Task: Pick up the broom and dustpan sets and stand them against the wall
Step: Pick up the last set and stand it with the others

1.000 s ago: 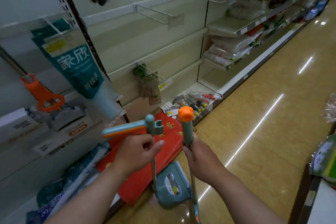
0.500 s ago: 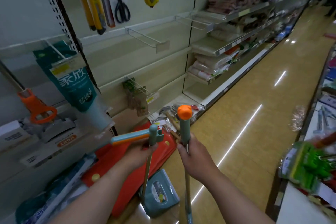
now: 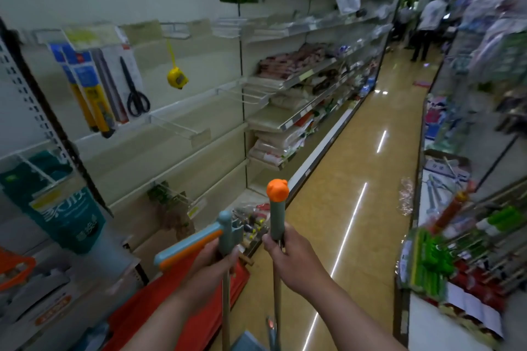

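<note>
I hold two upright poles in a shop aisle. My left hand (image 3: 212, 261) is closed around the dustpan pole (image 3: 226, 308), just below its teal top with a sideways blue-and-orange grip (image 3: 188, 246). My right hand (image 3: 293, 258) grips the broom handle (image 3: 277, 216), grey-green with an orange cap. A corner of the grey-blue dustpan (image 3: 246, 342) shows at the bottom edge between the poles. Both poles stand close together, about a hand's width apart, in front of the left shelving.
Left shelving (image 3: 185, 111) carries hanging scissors (image 3: 135, 94), a yellow tape measure (image 3: 176, 77) and teal packs (image 3: 65, 216). Red sheets (image 3: 182, 316) lie at its foot. The tan floor aisle (image 3: 365, 179) runs ahead; people (image 3: 425, 25) stand at its far end. Right shelves (image 3: 456, 251) are crowded.
The view has tilted up along the aisle, so the dustpan has dropped almost out of frame. Both hands keep their grip on the poles, which stay upright and close together.
</note>
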Available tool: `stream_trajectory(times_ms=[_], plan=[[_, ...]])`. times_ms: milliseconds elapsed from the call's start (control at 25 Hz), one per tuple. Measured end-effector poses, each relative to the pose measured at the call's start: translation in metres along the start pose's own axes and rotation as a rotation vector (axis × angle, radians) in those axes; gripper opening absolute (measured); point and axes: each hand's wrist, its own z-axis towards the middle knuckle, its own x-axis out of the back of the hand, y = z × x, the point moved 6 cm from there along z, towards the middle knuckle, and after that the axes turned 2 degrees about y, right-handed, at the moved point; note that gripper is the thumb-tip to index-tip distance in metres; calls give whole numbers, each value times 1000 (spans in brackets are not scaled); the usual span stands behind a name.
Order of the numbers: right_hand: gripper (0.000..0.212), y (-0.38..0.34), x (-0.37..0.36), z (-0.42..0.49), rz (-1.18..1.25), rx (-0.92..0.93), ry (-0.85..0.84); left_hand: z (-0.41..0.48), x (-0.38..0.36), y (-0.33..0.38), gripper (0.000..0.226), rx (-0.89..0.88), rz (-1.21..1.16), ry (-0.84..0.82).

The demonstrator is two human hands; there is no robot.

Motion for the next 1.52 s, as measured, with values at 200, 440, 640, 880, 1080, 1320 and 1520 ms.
stream_trajectory(times_ms=[200, 440, 640, 880, 1080, 1320, 1520], plan=[[12, -29, 46, 0, 19, 23, 38, 2, -54, 34, 10, 19, -16, -220], [15, -53, 101, -6, 72, 22, 105, 5, -102, 68, 55, 24, 35, -332], [16, -68, 131, -15, 98, 36, 173, 0, -132, 100, 18, -71, 48, -444], [17, -81, 152, -25, 59, 55, 232, -4, -155, 119, 14, -97, 38, -497], [6, -83, 169, -32, 154, 59, 241, -6, -173, 128, 40, -106, 83, -592], [20, -90, 181, -32, 184, 64, 246, 6, -176, 121, 25, -127, 23, -634], [18, -89, 182, -34, 251, 46, 271, 13, -178, 121, 28, -146, 7, -614]])
